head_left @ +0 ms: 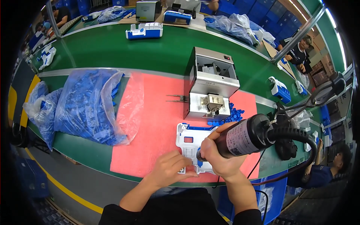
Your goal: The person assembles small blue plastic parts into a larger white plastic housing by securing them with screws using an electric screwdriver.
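Observation:
My right hand (pixel 224 159) is wrapped round a black electric screwdriver (pixel 240 138) with a white label and a cable at its top end. The tool's tip points down and left at a white plastic housing (pixel 183 139) with blue parts in it; its exact contact is hidden by my hand. My left hand (pixel 170 167) grips the near left edge of the housing with fingers and thumb. Under the housing lies a pink mat (pixel 150 123). Beyond it stands a grey screw feeder (pixel 198 105), with small blue plastic parts (pixel 235 115) heaped at its right side.
A clear bag of blue parts (pixel 88 108) lies to the left. A green conveyor (pixel 112 47) crosses behind, carrying blue-and-white units (pixel 144 32). A blue bin (pixel 275 202) stands low at right. Other people sit on the right and far left.

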Demonstrator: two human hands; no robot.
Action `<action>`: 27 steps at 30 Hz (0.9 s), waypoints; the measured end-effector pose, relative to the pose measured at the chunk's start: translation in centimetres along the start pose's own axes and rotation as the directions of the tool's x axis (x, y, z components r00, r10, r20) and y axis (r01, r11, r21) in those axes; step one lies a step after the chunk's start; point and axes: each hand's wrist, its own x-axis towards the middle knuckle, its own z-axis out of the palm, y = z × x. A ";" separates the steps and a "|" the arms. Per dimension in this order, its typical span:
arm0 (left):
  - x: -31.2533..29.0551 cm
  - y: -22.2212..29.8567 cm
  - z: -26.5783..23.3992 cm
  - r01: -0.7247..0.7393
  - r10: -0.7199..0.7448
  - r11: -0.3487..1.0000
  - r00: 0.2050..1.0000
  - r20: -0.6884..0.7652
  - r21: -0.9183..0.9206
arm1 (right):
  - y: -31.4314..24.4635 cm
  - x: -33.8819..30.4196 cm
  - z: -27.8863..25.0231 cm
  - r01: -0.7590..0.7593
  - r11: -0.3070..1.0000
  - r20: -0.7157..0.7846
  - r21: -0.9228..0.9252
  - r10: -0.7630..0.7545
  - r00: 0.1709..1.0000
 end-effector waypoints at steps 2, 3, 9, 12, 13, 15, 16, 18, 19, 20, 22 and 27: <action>0.1 0.0 0.0 -0.012 0.012 1.000 1.000 -0.001 -0.003 | 0.0 -0.1 -0.1 0.023 0.999 0.001 -0.029 -0.023 1.000; 0.2 0.1 0.0 -0.022 0.022 1.000 1.000 -0.002 -0.004 | -0.2 -0.1 0.0 0.028 0.999 0.008 -0.020 -0.028 1.000; -0.3 -0.1 0.2 -0.050 0.051 0.999 0.998 -0.022 0.019 | -2.1 5.0 -0.8 -0.093 0.972 -0.167 0.218 0.131 0.977; -0.4 0.2 0.0 -0.047 0.048 0.998 0.999 -0.018 0.036 | -2.0 9.2 -1.9 0.136 0.986 -0.367 0.099 -0.091 0.926; -0.4 0.3 0.0 -0.052 0.053 0.998 0.998 -0.018 0.039 | -2.4 10.0 -1.7 0.138 0.985 -0.381 0.101 -0.090 0.920; -0.1 0.2 0.2 -0.066 0.066 0.997 0.998 -0.015 0.047 | -1.3 10.9 -1.5 0.202 0.979 -0.362 0.036 -0.175 0.915; 0.0 0.2 0.4 -0.072 0.073 0.996 0.997 -0.014 0.044 | -0.8 10.9 -1.2 0.187 0.980 -0.359 0.063 -0.153 0.921; -0.1 0.3 0.2 -0.055 0.054 0.997 0.998 0.021 0.046 | -0.3 10.6 -1.1 0.136 0.988 -0.288 0.077 -0.108 0.952; -0.1 0.1 0.3 -0.053 0.052 0.998 0.998 0.023 0.043 | -0.3 10.4 -1.1 0.145 0.985 -0.276 0.089 -0.115 0.954; -0.1 -0.1 0.4 -0.067 0.066 0.997 0.998 0.012 0.039 | -0.7 10.2 -0.9 0.139 0.986 -0.276 0.088 -0.110 0.955; -0.2 -0.1 0.2 -0.076 0.076 0.997 0.997 0.002 0.026 | -1.8 9.7 -0.8 0.035 0.989 -0.237 0.145 0.000 0.971; -0.6 -0.3 0.0 -0.052 0.052 0.998 0.999 -0.012 0.030 | -4.6 4.3 -1.3 -0.064 0.971 -0.201 0.230 0.112 0.973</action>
